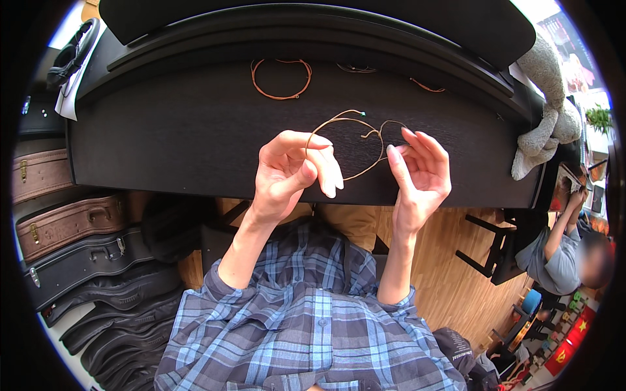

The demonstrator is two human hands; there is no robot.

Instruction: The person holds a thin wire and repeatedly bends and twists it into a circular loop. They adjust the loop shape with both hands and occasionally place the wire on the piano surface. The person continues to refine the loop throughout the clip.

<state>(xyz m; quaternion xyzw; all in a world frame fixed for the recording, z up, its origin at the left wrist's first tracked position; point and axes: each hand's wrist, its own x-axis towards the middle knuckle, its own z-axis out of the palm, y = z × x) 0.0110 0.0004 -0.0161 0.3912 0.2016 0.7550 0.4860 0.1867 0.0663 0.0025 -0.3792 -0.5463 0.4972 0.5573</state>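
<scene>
While hands hold looped wire, nearby cases sit closed

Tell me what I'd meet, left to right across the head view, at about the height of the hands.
Brown hard case → left hand → thin golden wire loop between the hands → right hand → grey plush toy → green plant.

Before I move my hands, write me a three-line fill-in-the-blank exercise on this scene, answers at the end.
1. Of the left hand and the right hand, ____ hold the loop of thin gold wire.
2. The copper-coloured coil lies on a flat top whose colour is ____.
3. The grey plush toy is toward the ____ edge of the picture.

Missing words: both; black; right.
</scene>
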